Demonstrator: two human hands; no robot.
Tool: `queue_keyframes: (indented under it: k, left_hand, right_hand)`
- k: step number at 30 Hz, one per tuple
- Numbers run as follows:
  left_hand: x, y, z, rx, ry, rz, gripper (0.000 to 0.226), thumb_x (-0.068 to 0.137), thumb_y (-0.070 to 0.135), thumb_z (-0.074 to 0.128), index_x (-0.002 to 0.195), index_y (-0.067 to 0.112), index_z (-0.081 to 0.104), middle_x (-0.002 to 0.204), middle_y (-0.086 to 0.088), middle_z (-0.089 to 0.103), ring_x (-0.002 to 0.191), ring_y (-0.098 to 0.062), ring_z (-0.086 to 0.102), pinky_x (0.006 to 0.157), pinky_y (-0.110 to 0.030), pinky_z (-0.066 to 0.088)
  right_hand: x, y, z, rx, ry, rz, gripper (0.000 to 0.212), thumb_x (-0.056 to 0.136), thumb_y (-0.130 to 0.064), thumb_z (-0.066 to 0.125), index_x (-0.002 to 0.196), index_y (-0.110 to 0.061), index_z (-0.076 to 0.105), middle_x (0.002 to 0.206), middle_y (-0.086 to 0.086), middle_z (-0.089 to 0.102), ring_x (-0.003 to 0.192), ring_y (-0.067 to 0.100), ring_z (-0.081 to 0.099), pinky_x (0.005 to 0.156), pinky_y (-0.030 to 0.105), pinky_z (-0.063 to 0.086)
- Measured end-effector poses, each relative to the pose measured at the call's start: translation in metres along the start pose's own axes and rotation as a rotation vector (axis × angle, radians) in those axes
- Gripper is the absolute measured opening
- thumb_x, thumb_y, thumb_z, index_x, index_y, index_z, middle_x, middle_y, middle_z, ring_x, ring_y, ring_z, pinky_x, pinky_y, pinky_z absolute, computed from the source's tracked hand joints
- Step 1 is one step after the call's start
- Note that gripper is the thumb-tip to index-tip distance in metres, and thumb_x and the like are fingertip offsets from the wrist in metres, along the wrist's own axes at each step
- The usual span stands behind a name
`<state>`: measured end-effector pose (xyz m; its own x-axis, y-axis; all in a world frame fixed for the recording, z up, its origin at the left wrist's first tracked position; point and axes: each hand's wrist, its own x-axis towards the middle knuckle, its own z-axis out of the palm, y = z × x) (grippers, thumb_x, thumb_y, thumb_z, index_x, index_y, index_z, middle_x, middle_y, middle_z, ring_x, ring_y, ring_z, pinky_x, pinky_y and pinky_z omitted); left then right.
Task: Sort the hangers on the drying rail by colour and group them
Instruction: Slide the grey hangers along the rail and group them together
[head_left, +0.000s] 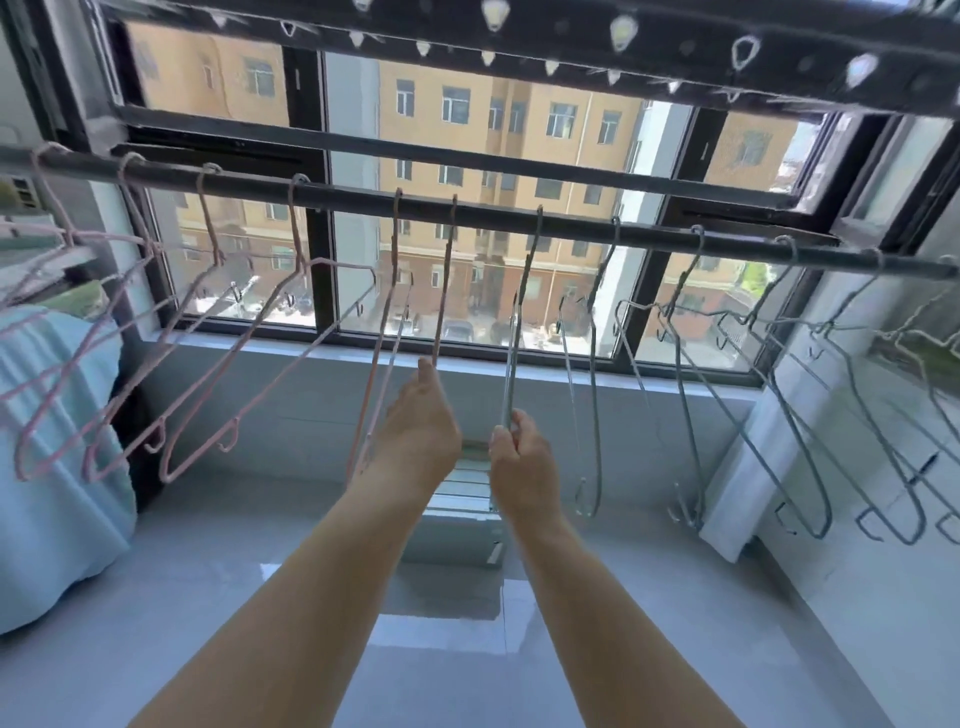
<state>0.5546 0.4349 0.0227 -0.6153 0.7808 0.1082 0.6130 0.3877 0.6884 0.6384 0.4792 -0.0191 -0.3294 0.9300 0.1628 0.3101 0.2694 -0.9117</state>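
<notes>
The drying rail ran above both hands and carried every hanger. To the left of the left grip hung the pink hangers, and its fingertips pinched the lower end of the last pink hanger. The right grip was clenched around the bottom of a grey hanger, with the other grey hangers to its right. These looked like thin coated wire: light, springy, apt to swing and snag, so best slid along from near the hook.
</notes>
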Motion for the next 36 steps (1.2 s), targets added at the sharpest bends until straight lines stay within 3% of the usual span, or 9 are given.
queue_keyframes:
  k: [2,4,9,13,18,22,24,29,36]
  left_hand:
    - [0.002,-0.005,0.003,-0.052,-0.016,-0.02,0.052,0.094,0.01,0.034,0.143,0.011,0.017,0.14,-0.012,0.042,0.126,-0.03,0.042,0.098,-0.039,0.035]
    - [0.003,-0.01,0.009,-0.177,-0.042,-0.033,0.049,0.095,0.016,0.034,0.142,0.014,0.018,0.125,-0.008,0.053,0.113,-0.028,0.052,0.094,-0.039,0.04]
    - [0.001,-0.007,0.029,-0.582,-0.102,-0.03,0.048,0.098,0.021,0.033,0.143,0.015,0.018,0.096,-0.003,0.057,0.077,-0.013,0.056,0.079,-0.034,0.049]
    - [0.004,-0.001,0.041,-0.591,-0.118,0.021,0.051,0.097,0.03,0.036,0.142,0.012,0.02,0.092,-0.002,0.058,0.09,-0.021,0.057,0.091,-0.039,0.046]
    - [0.01,0.011,0.049,-0.611,-0.062,0.086,0.054,0.095,0.035,0.032,0.141,0.009,0.019,0.107,-0.011,0.062,0.099,-0.022,0.058,0.086,-0.03,0.039]
    - [0.009,0.021,0.052,-0.675,-0.058,0.14,0.072,0.084,0.049,0.034,0.141,0.008,0.017,0.084,0.005,0.059,0.088,-0.014,0.059,0.081,-0.029,0.045]
    - [0.009,0.025,0.057,-0.644,-0.047,0.136,0.061,0.091,0.038,0.041,0.139,0.006,0.02,0.08,0.009,0.057,0.092,-0.019,0.06,0.086,-0.032,0.045]
    - [0.008,0.025,0.063,-0.599,0.025,0.146,0.033,0.098,0.021,0.031,0.128,0.008,0.033,0.069,0.0,0.049,0.06,-0.011,0.049,0.054,-0.014,0.04]
    - [0.01,0.018,0.062,-0.475,0.12,0.175,0.04,0.098,0.022,0.026,0.131,0.002,0.037,0.068,-0.008,0.052,0.051,-0.006,0.04,0.047,-0.012,0.035]
  right_hand:
    - [0.001,0.003,-0.004,0.034,0.104,-0.025,0.029,0.095,-0.019,0.037,0.11,-0.003,0.055,0.069,-0.003,0.049,0.065,0.014,0.045,0.065,0.031,0.039]
    - [0.003,0.005,-0.01,0.068,0.193,-0.04,0.027,0.095,-0.018,0.037,0.107,-0.007,0.058,0.059,-0.005,0.047,0.056,0.013,0.044,0.06,0.028,0.036]
    - [-0.001,0.002,-0.015,-0.061,0.236,-0.056,0.036,0.096,-0.019,0.035,0.126,-0.011,0.052,0.095,0.008,0.067,0.086,0.022,0.061,0.071,0.024,0.039]
    - [-0.001,0.002,-0.021,-0.109,0.259,-0.052,0.039,0.096,-0.02,0.035,0.133,-0.015,0.046,0.118,0.009,0.065,0.107,0.024,0.06,0.082,0.025,0.042]
    - [0.0,0.004,-0.027,-0.086,0.281,-0.062,0.04,0.097,-0.018,0.035,0.135,-0.013,0.043,0.128,0.007,0.059,0.116,0.022,0.056,0.09,0.023,0.04]
    - [0.002,0.006,-0.029,-0.084,0.305,-0.049,0.04,0.096,-0.017,0.036,0.136,-0.012,0.042,0.134,0.008,0.054,0.124,0.021,0.05,0.099,0.027,0.039]
    - [0.002,0.007,-0.03,-0.091,0.311,-0.048,0.04,0.096,-0.018,0.036,0.136,-0.013,0.041,0.135,0.007,0.053,0.125,0.02,0.049,0.101,0.03,0.04]
    - [0.002,0.007,-0.031,-0.085,0.307,-0.021,0.04,0.096,-0.019,0.036,0.135,-0.012,0.042,0.135,0.006,0.053,0.125,0.019,0.049,0.102,0.028,0.039]
    - [-0.003,0.008,-0.029,-0.088,0.256,-0.016,0.04,0.097,-0.021,0.037,0.136,-0.013,0.04,0.134,0.004,0.053,0.125,0.017,0.048,0.096,0.019,0.032]
